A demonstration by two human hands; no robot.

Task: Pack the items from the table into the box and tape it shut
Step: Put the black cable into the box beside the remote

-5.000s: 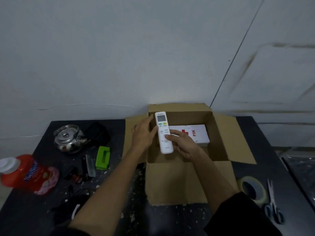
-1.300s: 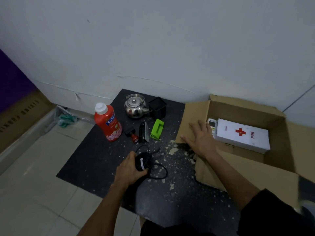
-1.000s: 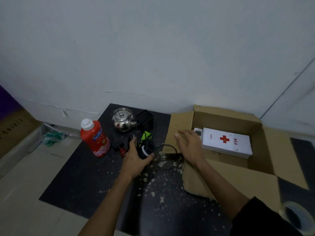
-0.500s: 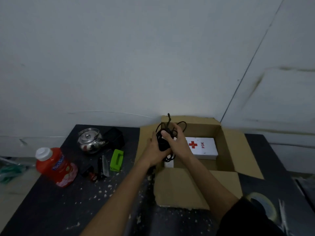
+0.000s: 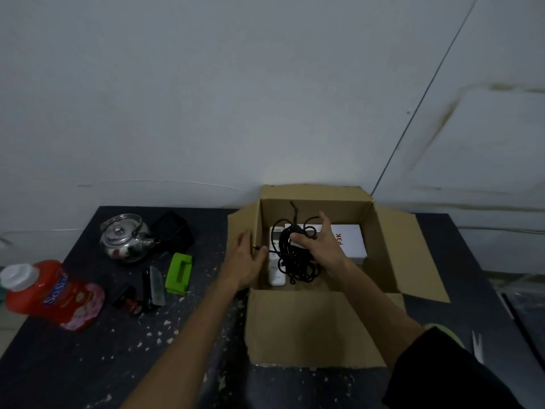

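Since half a second ago you've lowered the black cable bundle [image 5: 295, 255] from above the rim down into the cardboard box [image 5: 312, 326], and your left hand [image 5: 245, 262] has let go of it.

Left to right on the dark table [image 5: 88, 355]:
- red bottle [image 5: 50, 293] with a white cap, lying on its side at the left edge
- steel kettle [image 5: 125, 239] near the back, a black container [image 5: 174, 231] just beside it
- small black-and-red item [image 5: 129, 299], too dim to identify, then a dark clip-like tool [image 5: 152, 286], then a green hole punch [image 5: 178, 273], all close together in front of the kettle
- pale crumbs scattered across the surface

Your left hand rests with straight fingers against the box's left wall and flap, holding nothing.

Inside the box: white remote [image 5: 275, 270] flat at the left, white first-aid case [image 5: 349, 243] with red lettering toward the back right. The cable bundle hangs over the remote, loops trailing to the box floor.

Your right hand [image 5: 320, 245] is inside the box, thumb and fingers pinching the top of the bundle, one finger raised.

A tape roll [image 5: 445, 332] and scissors [image 5: 477, 346] peek out behind your right sleeve at the table's right.
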